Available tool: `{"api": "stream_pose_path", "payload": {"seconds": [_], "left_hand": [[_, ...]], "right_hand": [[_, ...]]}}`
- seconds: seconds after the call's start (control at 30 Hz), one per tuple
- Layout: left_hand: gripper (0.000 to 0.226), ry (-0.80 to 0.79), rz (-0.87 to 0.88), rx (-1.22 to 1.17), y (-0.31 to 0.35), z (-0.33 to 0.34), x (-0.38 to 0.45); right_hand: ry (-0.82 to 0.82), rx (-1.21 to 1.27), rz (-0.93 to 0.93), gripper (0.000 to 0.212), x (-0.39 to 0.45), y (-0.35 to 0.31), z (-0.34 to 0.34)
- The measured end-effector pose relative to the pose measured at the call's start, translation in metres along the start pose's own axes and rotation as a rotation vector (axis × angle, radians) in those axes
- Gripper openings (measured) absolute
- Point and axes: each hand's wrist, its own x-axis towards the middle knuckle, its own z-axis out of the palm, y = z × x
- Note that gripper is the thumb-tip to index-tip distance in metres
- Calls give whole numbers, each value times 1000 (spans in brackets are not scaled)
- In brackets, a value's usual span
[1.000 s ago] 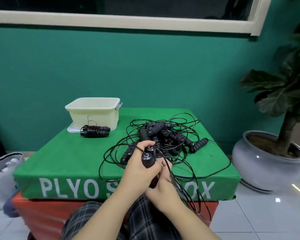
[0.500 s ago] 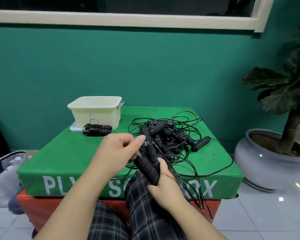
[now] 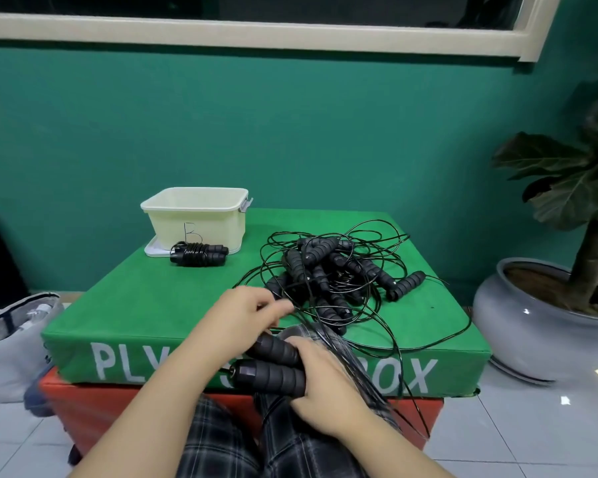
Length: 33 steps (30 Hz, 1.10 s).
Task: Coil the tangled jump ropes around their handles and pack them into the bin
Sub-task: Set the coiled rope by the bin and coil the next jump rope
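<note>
At the frame's lower centre, over the green padded desk's (image 3: 125, 305) near edge, the right hand (image 3: 325, 384) grasps two black ribbed foam handles (image 3: 273, 363), now horizontal, while the left hand (image 3: 242, 315) pinches thin black cord (image 3: 377, 326), bare green to its left.

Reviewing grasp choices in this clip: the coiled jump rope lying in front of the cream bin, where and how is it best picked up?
Probably across the middle of the coiled jump rope, from above, fingers on the near side and thumb toward the bin. Its two handles lie flat side by side with the cord wound around their centre, so a grip there should hold the wraps and both handles together. The ends stick out bare and may let the coil slip.
</note>
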Motion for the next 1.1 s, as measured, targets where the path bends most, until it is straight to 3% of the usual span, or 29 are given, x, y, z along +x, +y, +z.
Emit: {"api": "stream_pose_path", "payload": {"seconds": [0.1,0.13,0.17,0.23,0.3,0.37,0.43,0.53,0.7,0.83,0.97,1.1], "left_hand": [[26,242,-233,-257,-9,1,7],[18,295,-289,-272,-14,1,8],[25,320,-322,-263,-19,0,8],[61,310,-234,-211,-27,-2,5],[72,265,-35,-236,-23,-5,-3],[66,155,67,-390,-18,-9,-12],[45,80,143,-492,-11,-10,-19],[24,-8,215,-472,3,-3,-22],[39,-23,306,-116,24,20,-9],[46,-4,252,-54,29,31,-8],[50,70,255,-158,23,34,-15],[52,33,261,-419,21,29,-10]], "right_hand": [[-1,52,45,62,-1,3,1],[21,58,38,61,-1,2,0],[50,77,18,57,-1,2,0],[93,129,-2,49,-1,2,1],[120,182,23,47,-1,4,3],[164,257,57,46,0,7,4],[193,325,85,45,0,8,3],[233,419,115,39,2,5,2],[186,457,102,56,9,6,8],[206,479,78,56,7,13,8],[213,486,83,55,7,11,8],[352,491,104,53,18,10,-5]]}}
